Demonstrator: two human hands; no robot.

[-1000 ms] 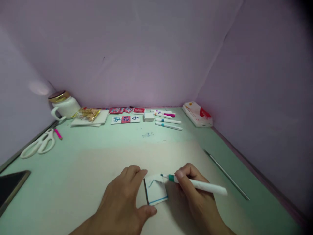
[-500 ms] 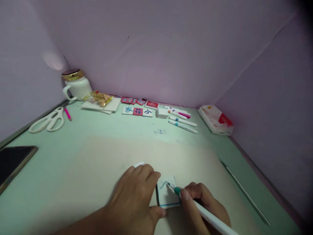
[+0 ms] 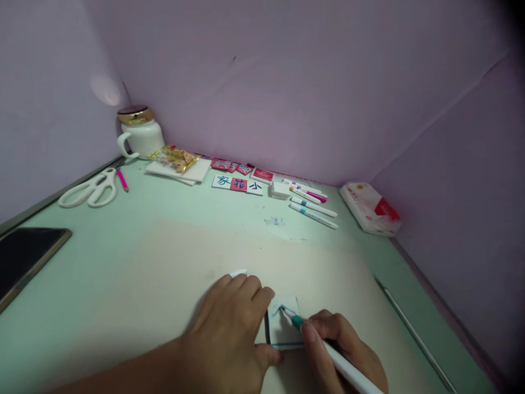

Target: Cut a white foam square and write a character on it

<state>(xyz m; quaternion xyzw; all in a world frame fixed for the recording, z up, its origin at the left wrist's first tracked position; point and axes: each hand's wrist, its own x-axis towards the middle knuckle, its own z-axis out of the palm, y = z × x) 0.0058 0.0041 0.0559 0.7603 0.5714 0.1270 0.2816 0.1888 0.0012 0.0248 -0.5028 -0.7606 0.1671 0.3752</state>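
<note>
Left hand (image 3: 229,323): part open, by the table's (image 3: 123,262) near edge; thumb and forefinger spread to the near and far left corners of the card (image 3: 284,335), apparently steadying it. A white piece (image 3: 238,272) shows beyond the knuckles; whether gripped, cannot tell.
Card: flat, between the hands, toward the table's near edge; roughly square, no clear long axis. The left hand is nearer, along the card's left side.
Tip and card: the pen (image 3: 345,365) meets the card's far half, left of its middle, at a thin stroke; contact appears made.
Pen axis: slanting from the tip toward the table's near right corner.
Right hand (image 3: 353,343): fingers closed round the pen behind its green collar, just beside the card's right side, hiding its near right corner.
</note>
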